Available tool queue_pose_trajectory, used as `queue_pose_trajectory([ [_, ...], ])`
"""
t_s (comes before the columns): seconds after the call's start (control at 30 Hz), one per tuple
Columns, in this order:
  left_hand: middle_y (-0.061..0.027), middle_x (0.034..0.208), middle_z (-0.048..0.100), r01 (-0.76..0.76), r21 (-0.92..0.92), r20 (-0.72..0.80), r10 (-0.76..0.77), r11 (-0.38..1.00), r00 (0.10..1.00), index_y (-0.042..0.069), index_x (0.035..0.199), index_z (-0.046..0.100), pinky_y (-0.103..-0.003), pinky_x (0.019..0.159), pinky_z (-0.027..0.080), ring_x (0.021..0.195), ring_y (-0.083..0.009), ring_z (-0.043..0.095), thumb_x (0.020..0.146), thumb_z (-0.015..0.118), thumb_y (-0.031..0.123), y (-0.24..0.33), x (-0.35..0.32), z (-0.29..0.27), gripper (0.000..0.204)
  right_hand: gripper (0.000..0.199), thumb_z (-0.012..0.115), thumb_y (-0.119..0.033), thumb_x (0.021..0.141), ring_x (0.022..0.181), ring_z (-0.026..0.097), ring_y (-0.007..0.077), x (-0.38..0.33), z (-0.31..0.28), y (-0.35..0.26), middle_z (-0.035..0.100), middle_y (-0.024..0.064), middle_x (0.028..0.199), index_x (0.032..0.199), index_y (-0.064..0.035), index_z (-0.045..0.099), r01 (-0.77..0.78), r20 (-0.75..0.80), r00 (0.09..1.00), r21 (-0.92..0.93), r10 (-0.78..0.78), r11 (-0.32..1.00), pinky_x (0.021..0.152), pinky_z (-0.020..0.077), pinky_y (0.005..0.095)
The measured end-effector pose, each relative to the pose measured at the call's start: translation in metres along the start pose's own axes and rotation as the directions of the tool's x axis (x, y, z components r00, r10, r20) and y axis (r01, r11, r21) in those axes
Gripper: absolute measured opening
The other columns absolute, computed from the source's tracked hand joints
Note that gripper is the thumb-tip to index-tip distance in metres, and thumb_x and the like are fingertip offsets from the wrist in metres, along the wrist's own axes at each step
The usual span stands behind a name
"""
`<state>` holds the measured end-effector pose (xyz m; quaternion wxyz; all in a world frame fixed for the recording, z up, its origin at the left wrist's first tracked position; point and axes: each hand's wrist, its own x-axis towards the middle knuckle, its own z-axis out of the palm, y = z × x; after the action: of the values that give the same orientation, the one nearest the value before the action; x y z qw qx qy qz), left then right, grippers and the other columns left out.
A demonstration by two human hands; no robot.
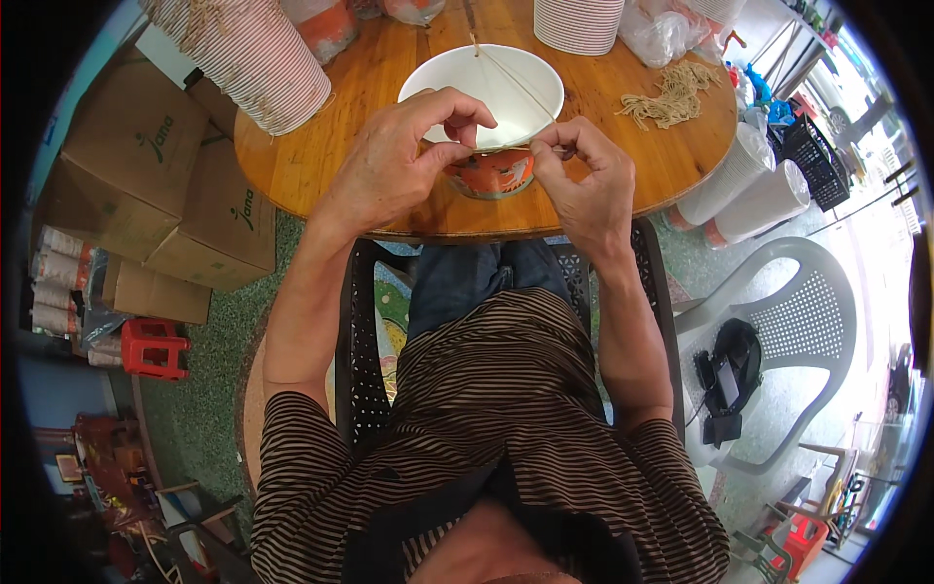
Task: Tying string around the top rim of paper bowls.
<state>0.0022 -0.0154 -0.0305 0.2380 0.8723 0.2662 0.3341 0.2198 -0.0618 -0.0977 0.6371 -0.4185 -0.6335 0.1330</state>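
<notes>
A white-lined paper bucket (489, 180) with an orange printed outside stands near the table's front edge, its open mouth tipped into view. From the far rim a thin tan cord (516, 85) stretches across the mouth toward the near right side. My left hand (389, 161) grips the near rim, thumb outside and curled fingers over the opening; the forefinger is lifted clear of the thumb. At the rim's right side my right hand (592, 180) pinches the cord between thumb and forefinger. The cord's end is hidden by those fingertips.
On the wooden table (292, 175), a tall bucket stack (253, 68) leans at far left, draped with cords. Another stack (577, 24) and a loose cord pile (671, 94) lie right. Cardboard boxes (136, 146) flank the left; a grey plastic chair (788, 311) stands right.
</notes>
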Motion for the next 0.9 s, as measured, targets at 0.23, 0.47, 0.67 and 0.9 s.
queue_pose_trajectory([
  [0.23, -0.0072, 0.099, 0.073, -0.122, 0.158, -0.143, 0.145, 0.980, 0.979, 0.003, 0.109, 0.074, -0.034, 0.085, 0.056, 0.091, -0.0214, 0.071, 0.083, 0.079, 0.000, 0.004, 0.009, 0.025, 0.026, 0.006, 0.072, -0.001, 0.090, 0.078, 0.063, 0.0098, 0.001, -0.001, -0.002, 0.071, 0.0052, 0.084, 0.093, 0.0036, 0.071, -0.121, 0.022, 0.993, 0.139, 0.119, 0.983, 0.075, 0.0533, 0.0270],
  [0.47, -0.0073, 0.086, 0.071, -0.197, 0.355, -0.218, 0.286, 0.914, 0.933, 0.007, 0.091, 0.076, -0.040, 0.076, 0.053, 0.082, -0.0306, 0.067, 0.081, 0.080, 0.010, -0.003, 0.014, 0.035, 0.011, 0.008, 0.075, -0.003, 0.091, 0.079, 0.064, 0.0111, 0.004, -0.008, -0.001, 0.070, 0.0056, 0.086, 0.096, 0.0027, 0.072, -0.110, 0.076, 0.992, 0.169, 0.098, 0.979, 0.075, 0.0529, 0.0275],
  [0.67, -0.0079, 0.086, 0.071, -0.135, 0.259, -0.253, 0.202, 0.957, 0.946, 0.005, 0.089, 0.075, -0.039, 0.073, 0.054, 0.081, -0.0288, 0.068, 0.082, 0.080, 0.008, -0.004, 0.007, 0.035, 0.008, 0.012, 0.080, -0.005, 0.088, 0.074, 0.063, 0.0173, 0.017, -0.026, -0.005, 0.065, 0.0072, 0.085, 0.098, -0.0006, 0.075, 0.172, 0.196, 0.969, -0.118, -0.147, 0.978, 0.067, 0.0499, 0.0286],
  [0.9, -0.0069, 0.089, 0.074, -0.133, 0.170, -0.331, 0.184, 0.976, 0.926, 0.005, 0.089, 0.076, -0.036, 0.073, 0.055, 0.082, -0.0259, 0.071, 0.078, 0.083, 0.002, -0.012, -0.004, 0.034, 0.013, 0.009, 0.078, -0.003, 0.089, 0.082, 0.065, 0.0199, 0.020, -0.032, 0.002, 0.067, 0.0084, 0.089, 0.096, -0.0007, 0.074, 0.175, 0.118, 0.980, -0.121, -0.161, 0.977, 0.071, 0.0520, 0.0313],
])
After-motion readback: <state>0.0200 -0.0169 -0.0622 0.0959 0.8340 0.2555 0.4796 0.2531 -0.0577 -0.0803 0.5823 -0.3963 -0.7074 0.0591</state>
